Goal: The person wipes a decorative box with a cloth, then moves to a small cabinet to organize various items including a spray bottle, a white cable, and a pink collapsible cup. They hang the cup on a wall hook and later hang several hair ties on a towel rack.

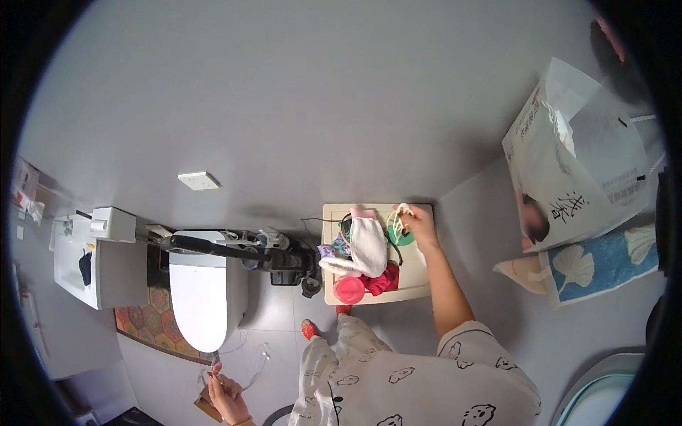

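Note:
My right hand (420,226) grips a looped cream-white cord or strap (397,219) over the back right of a cream plastic cabinet top (415,277). Just beneath it lies a round green object (403,238), partly covered by the hand. Beside these on the cabinet are a white cloth mitt with a pink cuff (367,247), a crumpled red cloth (384,279) and a pink round container (349,290). My left hand (229,396) is low at the left, fingertips drawn together. Clear thin plastic (264,357) shows around it; whether the fingers hold any is unclear.
A black upright floor cleaner (287,261) stands between the cabinet and a white toilet (197,298). Further left is a washbasin (74,266). At right hang a large white bag (565,170) and a blue towel (597,263). Brown cardboard (206,406) lies by my left hand.

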Tool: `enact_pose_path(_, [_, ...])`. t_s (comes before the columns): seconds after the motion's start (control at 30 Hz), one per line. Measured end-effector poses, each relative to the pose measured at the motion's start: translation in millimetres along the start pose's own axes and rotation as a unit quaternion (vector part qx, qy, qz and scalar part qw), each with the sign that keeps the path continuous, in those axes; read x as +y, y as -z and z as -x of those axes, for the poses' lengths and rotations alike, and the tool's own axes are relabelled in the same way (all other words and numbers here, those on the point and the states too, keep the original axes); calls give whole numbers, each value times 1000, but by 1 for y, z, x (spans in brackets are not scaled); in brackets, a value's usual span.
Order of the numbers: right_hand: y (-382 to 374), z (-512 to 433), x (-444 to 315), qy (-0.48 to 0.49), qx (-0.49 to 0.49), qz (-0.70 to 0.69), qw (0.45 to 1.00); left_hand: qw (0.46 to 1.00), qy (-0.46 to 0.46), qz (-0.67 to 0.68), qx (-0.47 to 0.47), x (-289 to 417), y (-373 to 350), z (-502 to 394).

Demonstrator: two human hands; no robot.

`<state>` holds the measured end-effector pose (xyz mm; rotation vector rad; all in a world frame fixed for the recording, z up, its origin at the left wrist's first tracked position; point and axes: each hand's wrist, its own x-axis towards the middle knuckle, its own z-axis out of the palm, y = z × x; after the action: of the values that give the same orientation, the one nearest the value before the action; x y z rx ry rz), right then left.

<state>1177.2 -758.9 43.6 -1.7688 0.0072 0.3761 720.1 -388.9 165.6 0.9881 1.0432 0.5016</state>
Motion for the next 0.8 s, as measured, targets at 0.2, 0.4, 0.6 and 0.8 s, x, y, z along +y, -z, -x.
enact_pose_path(0.2, [-1, 58, -117, 59, -25, -215, 975, 999, 11, 33, 16, -16, 22, 12])
enact_pose_path(0.4, [-47, 107, -191, 126, -62, -316, 938, 995, -19, 84, 45, -10, 68, 26])
enact_pose_path(0.6, [-165, 183, -220, 94, -202, -267, 938, 985, -37, 156, 68, -8, 175, 43])
enact_pose_path(0.8, [-362, 284, -219, 46, -374, -315, 871, 978, 1, 166, 124, -26, 298, 85])
